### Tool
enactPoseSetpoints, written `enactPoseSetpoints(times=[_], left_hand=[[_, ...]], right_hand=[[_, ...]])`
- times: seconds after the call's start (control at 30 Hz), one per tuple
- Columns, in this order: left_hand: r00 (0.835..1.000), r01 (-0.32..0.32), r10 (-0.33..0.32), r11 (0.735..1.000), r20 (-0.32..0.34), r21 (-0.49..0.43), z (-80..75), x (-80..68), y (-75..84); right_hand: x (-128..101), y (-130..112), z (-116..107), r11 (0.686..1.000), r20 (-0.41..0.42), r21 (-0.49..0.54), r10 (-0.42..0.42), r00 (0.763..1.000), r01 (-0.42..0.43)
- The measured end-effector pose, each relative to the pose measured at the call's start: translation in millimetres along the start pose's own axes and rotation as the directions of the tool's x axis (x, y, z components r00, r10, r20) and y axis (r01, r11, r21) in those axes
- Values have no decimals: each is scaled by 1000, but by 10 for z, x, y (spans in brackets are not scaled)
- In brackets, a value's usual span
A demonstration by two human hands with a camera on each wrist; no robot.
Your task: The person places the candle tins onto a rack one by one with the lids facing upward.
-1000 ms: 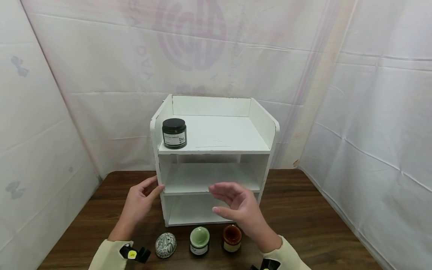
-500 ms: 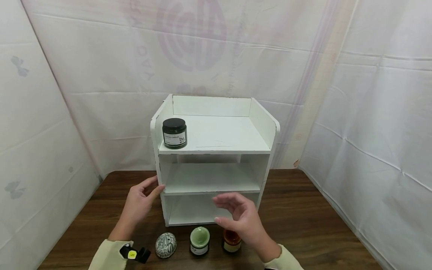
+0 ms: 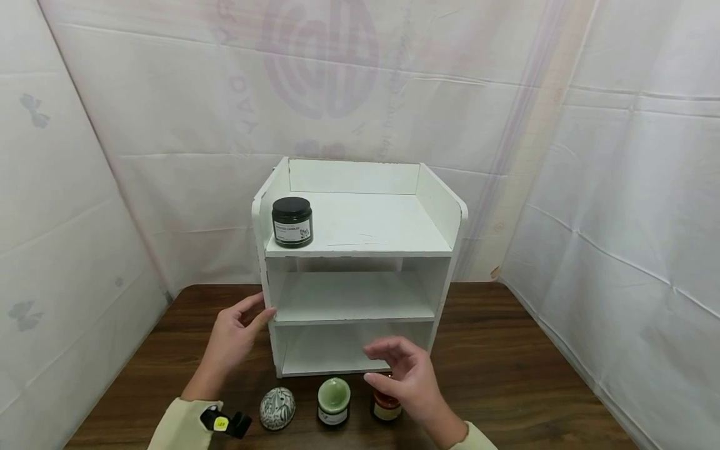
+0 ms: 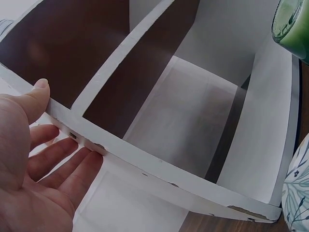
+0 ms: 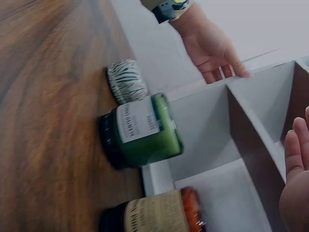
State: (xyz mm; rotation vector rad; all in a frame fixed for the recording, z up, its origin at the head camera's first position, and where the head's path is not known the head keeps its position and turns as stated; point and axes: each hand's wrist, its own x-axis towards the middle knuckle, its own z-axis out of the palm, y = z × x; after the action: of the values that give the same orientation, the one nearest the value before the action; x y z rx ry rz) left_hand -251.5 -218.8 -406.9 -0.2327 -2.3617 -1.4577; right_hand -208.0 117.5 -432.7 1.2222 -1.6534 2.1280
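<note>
A white wooden shelf unit [image 3: 360, 253] stands on the table. My left hand [image 3: 232, 334] holds its left side panel, thumb on the front edge and fingers along the outer face. A black-lidded candle jar [image 3: 292, 223] is on the top board at the left. My right hand [image 3: 407, 379] hovers above and partly in front of an amber glass jar [image 3: 387, 411], with fingers and thumb spread apart and nothing between them. Beside that jar stands a green glass jar [image 3: 333, 403], its dark lid end on the table. A patterned, rounded tin [image 3: 277, 409] is farther left.
The dark wooden table [image 3: 500, 356] extends to both sides of the shelf. White sheets [image 3: 185, 187] enclose the space at the back, left and right. Bare boards show on the middle shelf [image 3: 354, 297] and the bottom shelf [image 3: 326, 350].
My right hand has come down from in front of the lower shelves toward the amber jar, now covering part of it. My left hand has stayed on the side panel.
</note>
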Motion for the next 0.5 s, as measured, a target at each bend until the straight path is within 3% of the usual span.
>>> enactPoseSetpoints(times=[0.17, 0.5], left_hand=[[1000, 1, -1, 1000, 4, -15, -2, -6, 2], [1000, 16, -16, 1000, 13, -5, -2, -7, -7]], right_hand=[[-62, 71, -38, 1000, -4, -5, -5, 1000, 5], [-212, 144, -120, 996, -30, 4, 92, 995, -92]])
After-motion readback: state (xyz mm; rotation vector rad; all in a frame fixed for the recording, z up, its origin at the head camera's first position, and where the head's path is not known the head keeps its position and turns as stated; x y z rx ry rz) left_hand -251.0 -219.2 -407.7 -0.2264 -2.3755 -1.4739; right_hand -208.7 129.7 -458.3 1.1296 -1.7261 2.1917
